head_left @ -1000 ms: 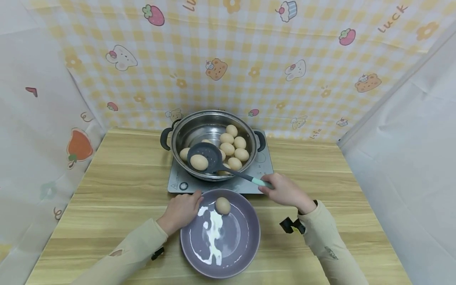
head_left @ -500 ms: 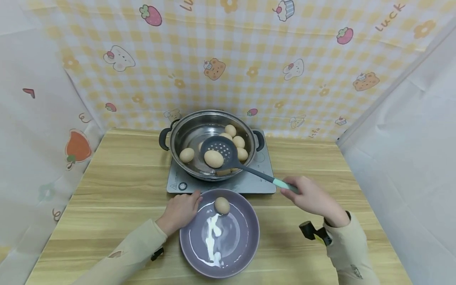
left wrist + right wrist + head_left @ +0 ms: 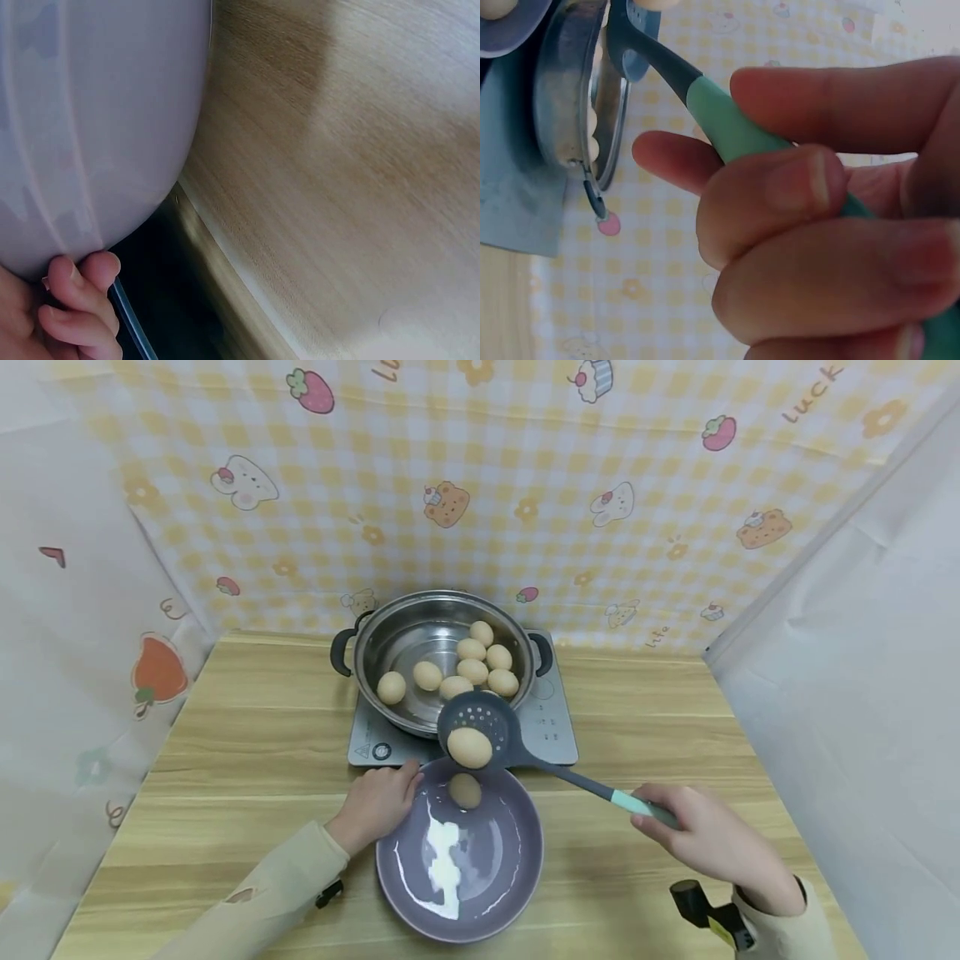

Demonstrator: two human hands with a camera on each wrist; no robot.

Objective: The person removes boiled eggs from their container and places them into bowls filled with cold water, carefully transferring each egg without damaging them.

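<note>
My right hand (image 3: 708, 831) grips the green and grey handle of a dark grey skimmer (image 3: 480, 714), fingers curled round it in the right wrist view. One egg (image 3: 469, 748) lies in the skimmer's perforated bowl, which hangs between the pot's front rim and the far edge of a purple plate (image 3: 480, 893). Another egg (image 3: 465, 792) sits on the plate near its far side. With my left hand (image 3: 377, 803) I hold the plate's upper left rim; in the left wrist view the fingertips (image 3: 100, 266) curl against its outside wall.
A steel pot (image 3: 397, 643) with black side handles stands on a flat cooktop (image 3: 551, 735) behind the plate. Several eggs (image 3: 472, 672) lie in it, mostly on the right. A checkered cloth (image 3: 450, 460) hangs behind the wooden table (image 3: 262, 735); white sheets flank both sides.
My right hand has drawn the skimmer with its egg from over the pot toward me and to the right, to the plate's far edge. The left hand keeps its hold on the plate.
</note>
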